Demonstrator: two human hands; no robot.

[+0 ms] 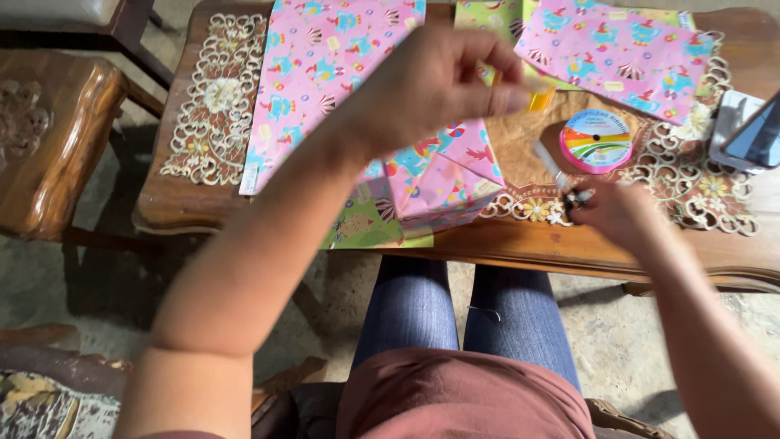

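Observation:
A box wrapped in pink patterned paper (443, 175) sits at the near edge of the wooden table (528, 244). My left hand (435, 81) is raised above it with thumb and fingers pinched together. A small yellow object (541, 99) shows just past the fingertips, and blur hides whether the hand holds it. My right hand (621, 215) is to the right of the box, closed on the dark handles of a pair of scissors (561, 179) whose pale blades point up and left. A pink ribbon spool (597, 140) lies just beyond the scissors.
Sheets of pink patterned wrapping paper (317, 73) (617, 53) cover the back of the table over lace doilies (213, 97). A green sheet (361, 228) lies under the box. A phone (751, 134) stands at the right edge. A carved wooden chair (49, 138) stands to the left.

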